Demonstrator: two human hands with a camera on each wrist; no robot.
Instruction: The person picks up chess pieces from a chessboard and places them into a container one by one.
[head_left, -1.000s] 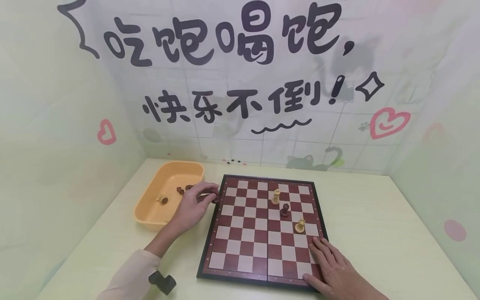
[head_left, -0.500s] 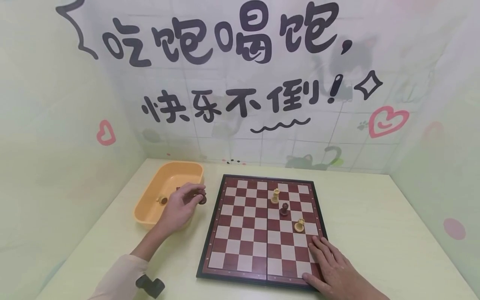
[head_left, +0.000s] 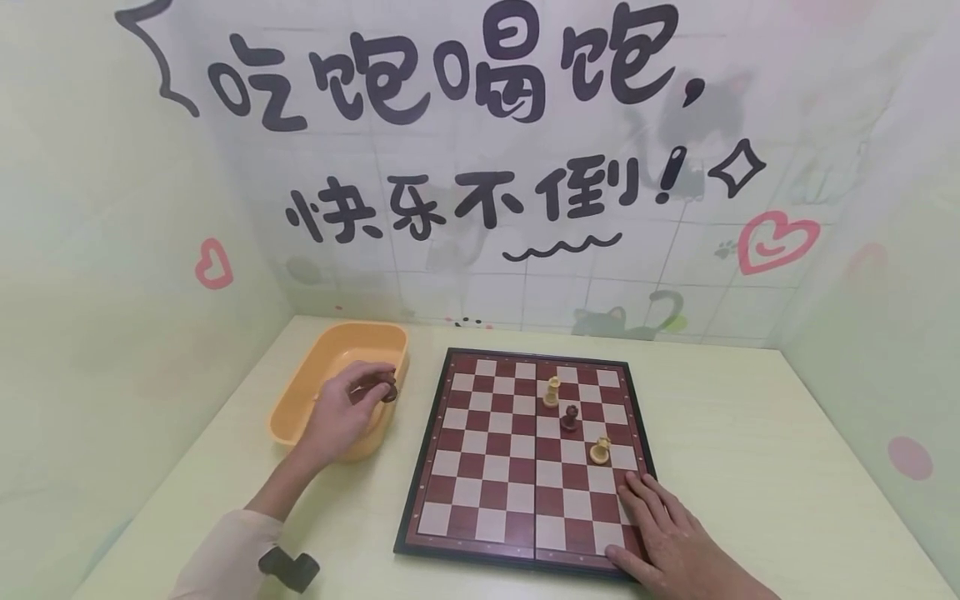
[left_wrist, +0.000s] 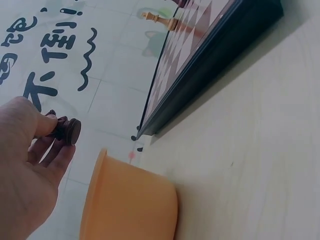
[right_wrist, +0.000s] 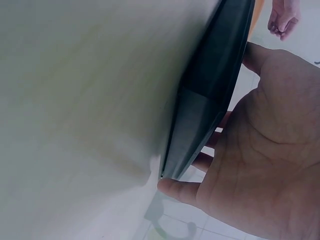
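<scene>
Between thumb and fingers, my left hand (head_left: 341,417) pinches a dark brown chess piece (left_wrist: 67,131) by its upper part, its round base facing outward. That hand is over the right side of the orange tray (head_left: 288,437), hiding much of the inside. My right hand (head_left: 675,537) rests on the near right corner of the chessboard (head_left: 480,467), fingers on its edge. On the board's right half are a cream chess piece (head_left: 551,393) toward the back, a dark brown chess piece (head_left: 570,418) in front of it, and another cream chess piece (head_left: 600,451) nearer the right hand.
Tray and board stand apart on a pale table (head_left: 750,467), the tray left of the board. Fabric walls close in the back and both sides, the back wall (head_left: 480,283) printed with large black characters.
My left hand has drawn back leftward from the board's left edge to over the tray, still holding the dark chess piece. The right hand and the pieces on the board stay put.
</scene>
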